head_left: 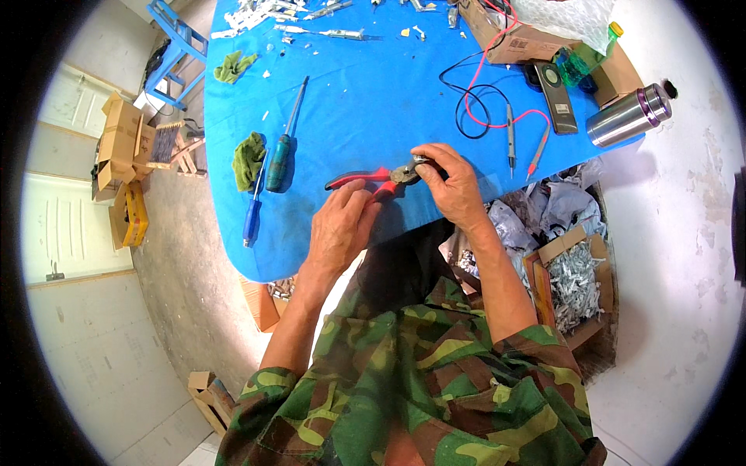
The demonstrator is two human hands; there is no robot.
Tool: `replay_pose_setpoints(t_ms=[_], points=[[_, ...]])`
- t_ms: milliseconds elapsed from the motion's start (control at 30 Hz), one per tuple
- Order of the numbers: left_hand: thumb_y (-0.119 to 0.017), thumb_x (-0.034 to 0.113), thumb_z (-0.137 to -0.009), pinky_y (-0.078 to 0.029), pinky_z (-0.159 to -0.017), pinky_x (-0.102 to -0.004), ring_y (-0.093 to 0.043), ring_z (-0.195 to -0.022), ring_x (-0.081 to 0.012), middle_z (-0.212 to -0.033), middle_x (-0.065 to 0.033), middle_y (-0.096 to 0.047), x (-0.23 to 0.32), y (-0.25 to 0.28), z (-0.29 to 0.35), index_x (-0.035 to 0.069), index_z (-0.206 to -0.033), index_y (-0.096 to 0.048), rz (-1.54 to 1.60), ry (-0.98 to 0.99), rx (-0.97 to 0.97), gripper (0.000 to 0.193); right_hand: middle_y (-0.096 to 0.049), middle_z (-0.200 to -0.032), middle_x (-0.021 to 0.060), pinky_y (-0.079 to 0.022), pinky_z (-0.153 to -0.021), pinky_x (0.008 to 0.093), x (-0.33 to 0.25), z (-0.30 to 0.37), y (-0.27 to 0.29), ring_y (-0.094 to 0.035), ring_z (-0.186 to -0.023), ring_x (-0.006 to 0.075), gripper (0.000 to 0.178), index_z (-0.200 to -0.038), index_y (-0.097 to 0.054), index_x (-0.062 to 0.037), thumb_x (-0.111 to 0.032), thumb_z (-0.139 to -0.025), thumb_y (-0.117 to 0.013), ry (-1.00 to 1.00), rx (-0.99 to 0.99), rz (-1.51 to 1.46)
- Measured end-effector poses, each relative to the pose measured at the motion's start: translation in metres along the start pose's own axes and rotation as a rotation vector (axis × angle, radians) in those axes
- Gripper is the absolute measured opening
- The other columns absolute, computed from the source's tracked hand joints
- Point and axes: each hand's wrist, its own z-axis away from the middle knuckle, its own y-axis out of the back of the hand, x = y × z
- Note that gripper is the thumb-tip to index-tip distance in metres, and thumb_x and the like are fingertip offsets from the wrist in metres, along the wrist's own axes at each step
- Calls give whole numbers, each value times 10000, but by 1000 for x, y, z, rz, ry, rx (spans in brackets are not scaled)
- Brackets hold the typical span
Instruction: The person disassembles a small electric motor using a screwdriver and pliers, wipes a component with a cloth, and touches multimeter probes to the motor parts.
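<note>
Over the near edge of the blue-covered table, my left hand [339,227] is closed on red-and-black handled pliers [385,180]. Their two handles stand apart, and the metal jaws point toward my right hand [454,186]. Thumb and forefinger of that hand pinch a small metal part [420,161] at the jaws; its kind is too small to make out. Left of the pliers lie a green-handled screwdriver [280,159] with a long shaft and a blue-handled screwdriver [252,217]. A crumpled green cloth [249,161] sits beside them.
Multimeter probes [510,138] with red and black leads lie to the right, near a dark handheld device [556,97], a green bottle [579,64] and a steel flask [629,116]. White scraps [268,14] cover the far edge. A carton of metal pieces [576,283] stands below right.
</note>
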Motion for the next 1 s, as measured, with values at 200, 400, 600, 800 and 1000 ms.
replay_pose_setpoints(t_ms=[200,400,600,800,1000], points=[[-763,126,-907,-549,-968,-466,-650,-1180,-398,-1320,-202,-660,5,4,-2,9,-1055,-674,-60,-39,-40,209,-695,-1103,77,-539,-835,291,7,1,1,-660,-933,161,209,-1181,-715,-21,-28,-973,-692,26,-8,32],[-767,108,-896,-536,-989,-478,-609,-1237,-404,-1380,-193,-610,11,6,-3,3,-1033,-663,-86,-26,-65,202,-704,-1112,104,-554,-841,315,7,2,1,-688,-946,210,217,-1172,-718,-19,0,-958,-685,80,-5,99],[-783,96,-877,-529,-1000,-479,-602,-1250,-406,-1394,-203,-600,12,5,-5,1,-1019,-657,-58,-48,-45,212,-703,-1110,111,-556,-855,318,6,2,1,-692,-954,218,232,-1181,-711,-19,2,-950,-687,59,-17,103],[-797,115,-868,-523,-1023,-476,-582,-1286,-428,-1435,-236,-574,7,4,-7,4,-1020,-652,-61,-67,-59,238,-706,-1115,108,-556,-854,315,4,3,1,-693,-953,205,232,-1184,-711,-23,-4,-954,-687,18,-16,72],[-822,169,-849,-499,-1072,-487,-554,-1321,-442,-1484,-243,-534,11,5,-10,-1,-1300,-609,-93,33,-100,527,-713,-1119,99,-558,-858,319,2,3,0,-698,-958,205,234,-1191,-714,-30,-24,-959,-689,10,-27,100]])
